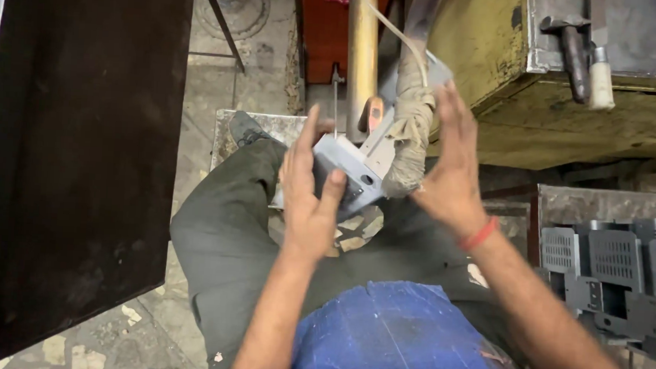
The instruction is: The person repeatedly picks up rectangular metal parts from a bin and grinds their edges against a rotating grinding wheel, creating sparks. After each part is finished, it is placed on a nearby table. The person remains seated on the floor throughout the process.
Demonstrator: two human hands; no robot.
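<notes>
Below, we note one small grey sheet-metal bracket [351, 172], box-like with folded edges, a flat pale top face and a darker side face pierced by a round hole and a small slot. It sits above our lap, pressed up against a cloth-wrapped arm [409, 136] of a machine, just right of one upright brass-coloured rod [362, 55]. Our left hand [308, 198] grips the bracket, thumb on its near face and fingers reaching up behind its left edge. Our right hand [449, 165] is open, palm turned inward, fingers spread beside the wrapped arm; we cannot tell whether it touches the bracket. One red band [479, 233] circles the right wrist. One thin pale cord [396, 31] runs down into the wrapping. At the right edge lies a stack of like grey perforated metal parts [615, 274], at least four, the exact count unclear. Up on the yellow machine body [499, 66] rest two handled tools [585, 59], side by side.
</notes>
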